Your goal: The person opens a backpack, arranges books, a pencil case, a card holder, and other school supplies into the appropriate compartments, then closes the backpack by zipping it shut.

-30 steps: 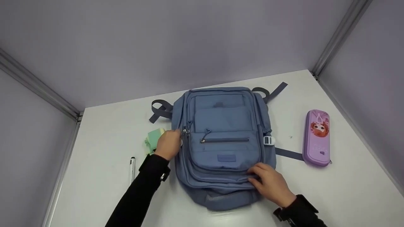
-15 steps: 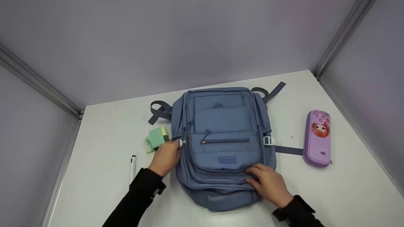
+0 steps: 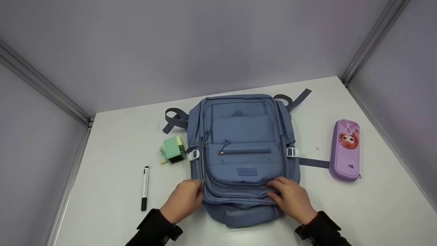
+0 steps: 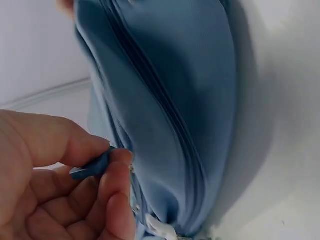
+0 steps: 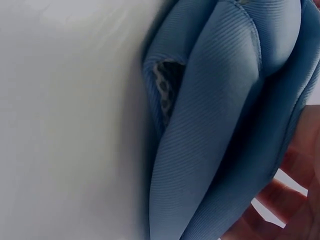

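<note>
A blue backpack [image 3: 242,130] lies front side up on the white table. At its lower left edge is my left hand [image 3: 184,198]. In the left wrist view, the thumb and index finger pinch a blue zipper pull [image 4: 94,168] beside the bag's side seam. My right hand [image 3: 293,198] holds the bag's lower right edge, thumb below and fingers above. The right wrist view shows folded blue fabric [image 5: 215,110] with the right fingers [image 5: 285,200] behind its edge.
Left of the bag stand a green pencil sharpener [image 3: 172,150] and a white marker [image 3: 145,188] with a black cap. A purple pencil case [image 3: 344,150] lies at the right, over the end of a dark strap [image 3: 313,162]. Grey walls [image 3: 218,51] enclose the table.
My left hand has slid down the bag's left side toward me with the zipper pull, uncovering the white buckle and sharpener. The right hand has stayed at the lower right edge.
</note>
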A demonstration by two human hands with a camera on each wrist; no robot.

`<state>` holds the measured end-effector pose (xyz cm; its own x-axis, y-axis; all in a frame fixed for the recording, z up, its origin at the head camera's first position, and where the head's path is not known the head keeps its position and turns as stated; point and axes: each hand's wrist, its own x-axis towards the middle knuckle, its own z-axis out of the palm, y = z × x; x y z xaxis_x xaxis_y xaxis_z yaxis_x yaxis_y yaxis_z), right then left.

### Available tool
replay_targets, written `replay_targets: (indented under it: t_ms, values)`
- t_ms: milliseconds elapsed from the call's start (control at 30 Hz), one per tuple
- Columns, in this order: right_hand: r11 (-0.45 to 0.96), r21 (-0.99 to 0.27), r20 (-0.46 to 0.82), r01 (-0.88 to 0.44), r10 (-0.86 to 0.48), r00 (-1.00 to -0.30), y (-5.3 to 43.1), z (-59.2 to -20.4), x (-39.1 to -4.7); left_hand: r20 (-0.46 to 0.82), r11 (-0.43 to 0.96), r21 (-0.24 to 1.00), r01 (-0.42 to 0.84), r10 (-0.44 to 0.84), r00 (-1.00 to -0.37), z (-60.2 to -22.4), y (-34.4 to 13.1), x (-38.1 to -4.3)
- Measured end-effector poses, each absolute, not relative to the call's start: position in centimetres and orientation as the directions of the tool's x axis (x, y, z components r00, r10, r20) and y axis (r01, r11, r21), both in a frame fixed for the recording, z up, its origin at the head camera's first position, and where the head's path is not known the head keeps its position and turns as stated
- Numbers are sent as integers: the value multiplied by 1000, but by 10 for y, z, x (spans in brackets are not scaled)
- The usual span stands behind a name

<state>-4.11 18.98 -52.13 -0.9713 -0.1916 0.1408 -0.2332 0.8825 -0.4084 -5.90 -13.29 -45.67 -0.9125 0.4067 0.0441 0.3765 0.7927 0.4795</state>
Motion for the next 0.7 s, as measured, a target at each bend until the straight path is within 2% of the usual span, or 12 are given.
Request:
replay_targets:
  t_ms: [233,367,433,533,700]
  values:
    - [879,-412,162,-238,-186,-969,191,-525,-40,-41,719,599,352,467,-883,-449,-111,-39]
    - [874,-411,193,-259,-194,-962,191,-526,-40,34,698,593,401,476,-879,-450,-90,-28]
    - [871,-408,217,-273,-198,-956,190,-527,-39,120,701,539,466,484,-867,-451,-76,-22]
    - [874,-398,241,-279,-194,-951,190,-528,-39,243,734,390,556,500,-831,-455,-53,-14]
    - [874,-399,251,-276,-186,-950,189,-528,-39,239,781,212,587,541,-807,-459,-19,-5]
